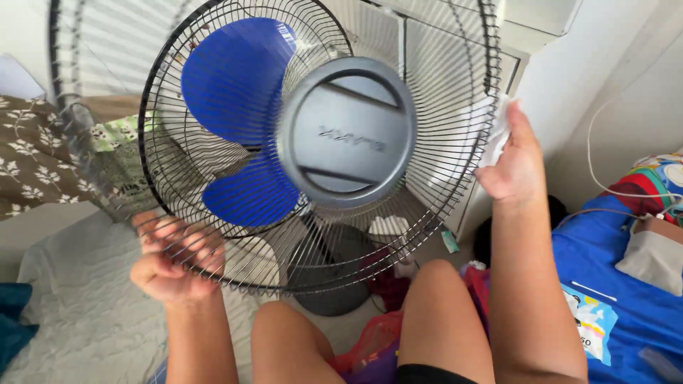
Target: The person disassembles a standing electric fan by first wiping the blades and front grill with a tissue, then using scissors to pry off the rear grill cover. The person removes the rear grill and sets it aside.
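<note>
Head view: left hand (174, 263) grips the lower left rim of a round wire fan guard (441, 107), fingers curled through the wires and closed on them. Right hand (514, 162) is at the guard's right edge, pressing a white cloth (496, 131) against the wires, fingers closed on the cloth. Guard fills the upper middle of the frame, tilted toward the camera, with a grey round center cap (346, 131). Behind the wires sit blue fan blades (235, 78) and a dark fan base (334, 284) on the floor. Person's bare knees (434, 284) show at bottom center. Blue bedding (626, 284) lies at right, a white cable (594, 163) above it. Brown floral fabric (28, 160) at left, pale quilted mat (78, 299) below it.
</note>
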